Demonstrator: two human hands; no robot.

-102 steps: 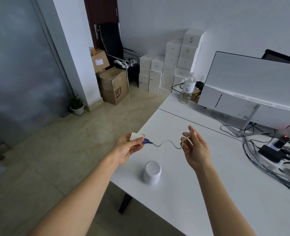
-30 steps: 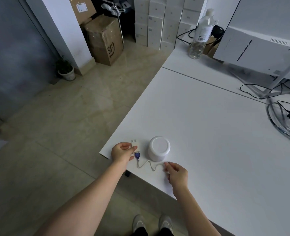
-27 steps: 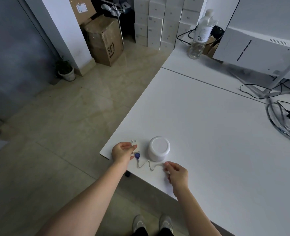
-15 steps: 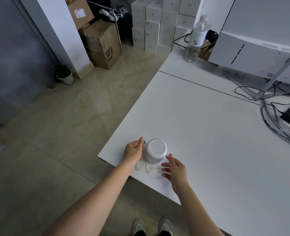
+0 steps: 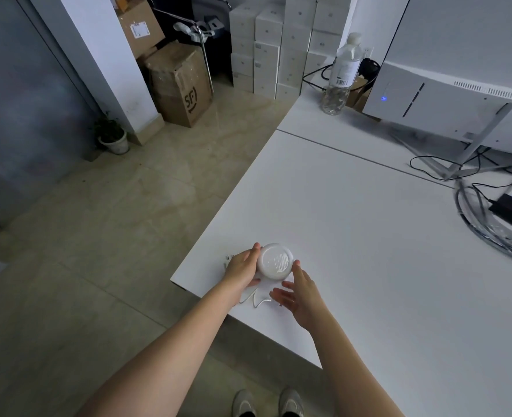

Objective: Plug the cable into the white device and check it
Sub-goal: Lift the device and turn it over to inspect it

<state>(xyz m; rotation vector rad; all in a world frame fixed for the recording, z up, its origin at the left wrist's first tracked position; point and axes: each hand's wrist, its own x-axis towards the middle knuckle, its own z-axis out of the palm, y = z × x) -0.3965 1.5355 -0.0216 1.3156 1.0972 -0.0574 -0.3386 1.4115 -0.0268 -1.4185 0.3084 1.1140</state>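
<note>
While the surface [image 5: 369, 236] edge runs just beside it at lower centre, the white device [image 5: 275, 262] sits cupped by the left hand [image 5: 242, 269], right hand [image 5: 296, 296] open and empty, so a careless nudge could tip it or drag the loose cable [image 5: 256, 300] floorward.

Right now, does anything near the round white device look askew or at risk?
Mostly tidy. The round white device sits close to the white table's near corner, and the thin white cable lies loosely kinked by the edge. Left hand and right hand cup the device.
</note>
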